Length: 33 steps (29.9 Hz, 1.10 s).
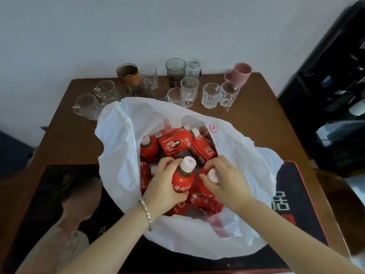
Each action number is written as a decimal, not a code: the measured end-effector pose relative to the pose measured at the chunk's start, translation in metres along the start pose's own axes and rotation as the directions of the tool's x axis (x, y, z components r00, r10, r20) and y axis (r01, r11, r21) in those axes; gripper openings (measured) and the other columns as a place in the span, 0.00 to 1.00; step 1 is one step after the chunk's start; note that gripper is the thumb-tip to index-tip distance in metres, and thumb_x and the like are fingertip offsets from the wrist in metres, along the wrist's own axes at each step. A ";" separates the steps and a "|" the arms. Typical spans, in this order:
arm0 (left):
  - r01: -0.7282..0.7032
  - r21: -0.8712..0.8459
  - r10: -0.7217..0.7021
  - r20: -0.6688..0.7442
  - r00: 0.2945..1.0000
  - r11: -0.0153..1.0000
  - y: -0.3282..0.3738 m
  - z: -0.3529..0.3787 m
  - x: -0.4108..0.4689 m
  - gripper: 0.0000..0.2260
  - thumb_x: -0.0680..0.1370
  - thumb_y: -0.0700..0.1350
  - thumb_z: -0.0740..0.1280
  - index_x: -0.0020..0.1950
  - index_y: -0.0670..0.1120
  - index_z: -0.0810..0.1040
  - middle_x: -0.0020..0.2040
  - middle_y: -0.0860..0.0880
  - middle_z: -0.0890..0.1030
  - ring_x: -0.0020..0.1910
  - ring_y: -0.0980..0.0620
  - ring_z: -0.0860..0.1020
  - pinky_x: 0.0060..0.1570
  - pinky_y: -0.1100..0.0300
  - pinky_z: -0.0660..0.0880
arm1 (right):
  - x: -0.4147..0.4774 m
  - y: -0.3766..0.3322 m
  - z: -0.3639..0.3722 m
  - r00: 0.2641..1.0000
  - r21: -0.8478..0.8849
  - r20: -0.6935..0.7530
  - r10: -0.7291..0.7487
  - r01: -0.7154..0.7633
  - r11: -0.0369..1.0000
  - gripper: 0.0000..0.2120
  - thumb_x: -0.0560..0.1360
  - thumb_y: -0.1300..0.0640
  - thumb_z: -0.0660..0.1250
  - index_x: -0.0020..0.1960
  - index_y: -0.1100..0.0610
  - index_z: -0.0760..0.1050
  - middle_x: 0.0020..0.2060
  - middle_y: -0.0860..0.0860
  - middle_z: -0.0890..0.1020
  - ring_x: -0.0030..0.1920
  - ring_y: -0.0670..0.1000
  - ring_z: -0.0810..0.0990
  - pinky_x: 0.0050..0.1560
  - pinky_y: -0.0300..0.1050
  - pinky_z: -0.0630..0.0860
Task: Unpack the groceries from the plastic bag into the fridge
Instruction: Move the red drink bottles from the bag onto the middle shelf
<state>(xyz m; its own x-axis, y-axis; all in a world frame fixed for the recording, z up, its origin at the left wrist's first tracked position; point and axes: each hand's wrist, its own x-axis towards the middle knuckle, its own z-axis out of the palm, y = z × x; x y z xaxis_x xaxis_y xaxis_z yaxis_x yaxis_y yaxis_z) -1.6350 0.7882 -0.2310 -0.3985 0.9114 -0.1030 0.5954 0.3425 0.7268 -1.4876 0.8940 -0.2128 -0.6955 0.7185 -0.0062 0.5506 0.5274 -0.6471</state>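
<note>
Nearest to the person, both hands are inside the open white plastic bag (pixel 126 155), which stands on a dark mat (pixel 59 194) on the brown table (pixel 262 119). The left hand (pixel 164 186) has its fingers wrapped around a red bottle (pixel 183 179), held upright. The right hand (pixel 227 178) closes its fingers on the cap of a second red bottle (pixel 205 194). More red bottles (pixel 175 145) lie deeper in the bag. Behind it stand clear glasses (pixel 211 94) and a pink mug (pixel 239 73).

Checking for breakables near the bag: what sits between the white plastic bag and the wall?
In the head view, a cluster of glasses and a pink mug stand on the table between the bag and the wall.
</note>
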 end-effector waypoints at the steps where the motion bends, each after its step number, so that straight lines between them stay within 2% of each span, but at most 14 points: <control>1: -0.010 -0.015 0.010 0.008 1.000 1.000 -0.001 0.002 -0.001 0.35 0.64 0.42 0.77 0.68 0.50 0.68 0.61 0.58 0.62 0.59 0.61 0.67 0.60 0.68 0.67 | 0.000 -0.003 -0.005 1.000 -0.039 0.020 -0.019 0.020 0.999 0.11 0.73 0.54 0.69 0.54 0.55 0.76 0.51 0.48 0.77 0.51 0.50 0.77 0.47 0.38 0.71; 3: -0.038 -0.023 0.039 0.047 0.998 0.999 -0.004 0.006 -0.003 0.34 0.64 0.41 0.77 0.67 0.51 0.69 0.61 0.59 0.62 0.60 0.61 0.66 0.62 0.68 0.66 | 0.000 -0.007 -0.014 0.988 -0.105 0.138 -0.074 0.089 0.991 0.17 0.74 0.53 0.67 0.63 0.53 0.73 0.57 0.49 0.78 0.56 0.51 0.77 0.50 0.39 0.71; 5: -0.053 -0.035 0.056 0.075 0.996 0.998 -0.009 0.010 -0.006 0.32 0.64 0.41 0.77 0.66 0.52 0.70 0.62 0.60 0.63 0.61 0.61 0.67 0.62 0.73 0.65 | 0.001 -0.008 -0.021 0.951 -0.175 0.302 -0.064 0.121 0.977 0.27 0.76 0.50 0.64 0.72 0.50 0.61 0.62 0.49 0.75 0.60 0.50 0.75 0.56 0.39 0.70; 8: -0.017 -0.061 0.020 0.060 0.998 0.998 -0.009 0.013 -0.006 0.33 0.65 0.42 0.77 0.67 0.52 0.69 0.62 0.61 0.63 0.62 0.62 0.66 0.58 0.79 0.62 | 0.002 -0.009 -0.022 0.940 -0.205 0.339 -0.022 0.096 0.974 0.31 0.79 0.46 0.59 0.76 0.49 0.49 0.68 0.50 0.68 0.67 0.50 0.68 0.66 0.41 0.65; 10: -0.031 -0.056 0.035 0.073 0.997 0.998 -0.008 0.014 -0.003 0.33 0.65 0.42 0.76 0.67 0.52 0.69 0.63 0.61 0.64 0.62 0.63 0.67 0.63 0.72 0.66 | 0.000 -0.007 -0.013 0.954 -0.236 0.295 -0.061 0.134 0.962 0.32 0.77 0.41 0.57 0.76 0.49 0.51 0.67 0.49 0.68 0.67 0.51 0.66 0.69 0.46 0.66; 11: -0.032 -0.055 0.037 0.082 0.996 0.998 -0.007 0.015 -0.002 0.33 0.65 0.43 0.76 0.67 0.51 0.68 0.64 0.60 0.65 0.62 0.63 0.67 0.65 0.68 0.67 | -0.001 -0.007 -0.009 0.961 -0.276 0.268 -0.074 0.150 0.949 0.33 0.75 0.36 0.57 0.75 0.49 0.55 0.64 0.49 0.71 0.64 0.51 0.69 0.64 0.48 0.71; 13: -0.017 -0.063 0.022 0.082 0.996 0.998 -0.006 0.015 -0.003 0.35 0.65 0.44 0.76 0.69 0.52 0.65 0.65 0.59 0.66 0.63 0.63 0.67 0.64 0.68 0.67 | 0.001 -0.009 -0.002 0.969 -0.363 0.203 -0.141 0.208 0.908 0.35 0.68 0.28 0.55 0.66 0.48 0.71 0.49 0.47 0.80 0.50 0.51 0.79 0.43 0.47 0.80; 14: 0.002 -0.064 0.003 0.086 0.996 0.998 -0.007 0.015 -0.004 0.38 0.66 0.44 0.76 0.71 0.53 0.62 0.66 0.60 0.66 0.64 0.64 0.66 0.62 0.72 0.66 | 0.003 -0.011 0.001 0.966 -0.380 0.163 -0.201 0.249 0.891 0.34 0.66 0.27 0.53 0.59 0.48 0.77 0.40 0.46 0.81 0.42 0.49 0.81 0.33 0.43 0.79; 15: 0.024 -0.063 -0.018 0.097 0.995 0.998 -0.007 0.015 -0.005 0.40 0.66 0.44 0.76 0.73 0.54 0.59 0.65 0.61 0.65 0.63 0.65 0.65 0.59 0.75 0.65 | 0.004 -0.016 0.003 0.960 -0.415 0.134 -0.247 0.280 0.866 0.33 0.66 0.27 0.52 0.55 0.48 0.78 0.35 0.45 0.81 0.37 0.49 0.80 0.30 0.41 0.76; 18: 0.085 -0.108 -0.069 0.145 0.987 0.990 -0.008 0.015 -0.008 0.46 0.66 0.43 0.77 0.75 0.56 0.51 0.64 0.63 0.66 0.62 0.65 0.67 0.56 0.77 0.65 | 0.008 -0.026 0.003 0.940 -0.421 0.265 -0.216 0.314 0.851 0.29 0.71 0.30 0.54 0.60 0.50 0.71 0.45 0.49 0.82 0.47 0.52 0.78 0.43 0.43 0.70; 22: 0.122 -0.131 -0.092 0.216 0.972 0.984 -0.009 0.019 -0.006 0.50 0.66 0.42 0.77 0.76 0.56 0.47 0.63 0.65 0.67 0.60 0.67 0.68 0.52 0.83 0.65 | 0.022 -0.026 0.001 0.937 -0.480 0.334 -0.102 0.262 0.837 0.26 0.74 0.33 0.55 0.57 0.53 0.71 0.48 0.51 0.81 0.51 0.54 0.79 0.43 0.43 0.66; 27: 0.233 -0.058 -0.182 0.455 0.872 0.971 -0.018 -0.008 0.017 0.36 0.70 0.41 0.71 0.74 0.52 0.60 0.67 0.54 0.70 0.64 0.56 0.71 0.63 0.62 0.71 | 0.017 -0.021 0.004 0.964 -0.507 0.256 -0.076 0.201 0.838 0.24 0.77 0.36 0.52 0.56 0.55 0.70 0.48 0.51 0.81 0.49 0.53 0.79 0.43 0.43 0.70; 31: 0.355 0.210 -0.395 0.198 0.897 0.911 -0.059 -0.027 0.045 0.16 0.77 0.39 0.62 0.64 0.43 0.72 0.60 0.46 0.77 0.60 0.46 0.76 0.59 0.57 0.72 | 0.016 -0.015 -0.001 0.987 -0.503 0.159 0.009 0.073 0.861 0.23 0.77 0.36 0.52 0.56 0.54 0.70 0.46 0.50 0.82 0.46 0.51 0.80 0.44 0.43 0.75; 33: 0.324 0.332 -0.406 0.215 0.888 0.886 -0.074 -0.027 0.051 0.14 0.78 0.41 0.61 0.63 0.45 0.73 0.59 0.45 0.77 0.58 0.46 0.76 0.59 0.55 0.73 | 0.018 -0.009 -0.004 0.989 -0.490 0.145 0.037 0.040 0.871 0.23 0.76 0.35 0.53 0.56 0.53 0.70 0.47 0.49 0.82 0.47 0.50 0.81 0.47 0.43 0.78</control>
<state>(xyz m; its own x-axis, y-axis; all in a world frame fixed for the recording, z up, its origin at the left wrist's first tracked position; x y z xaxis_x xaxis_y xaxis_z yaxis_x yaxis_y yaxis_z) -1.7181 0.8030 -0.2714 -0.4453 0.7199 -0.5325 0.6300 0.6745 0.3850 -1.5032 0.9036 -0.2041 -0.7345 0.6638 -0.1409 0.6781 0.7100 -0.1898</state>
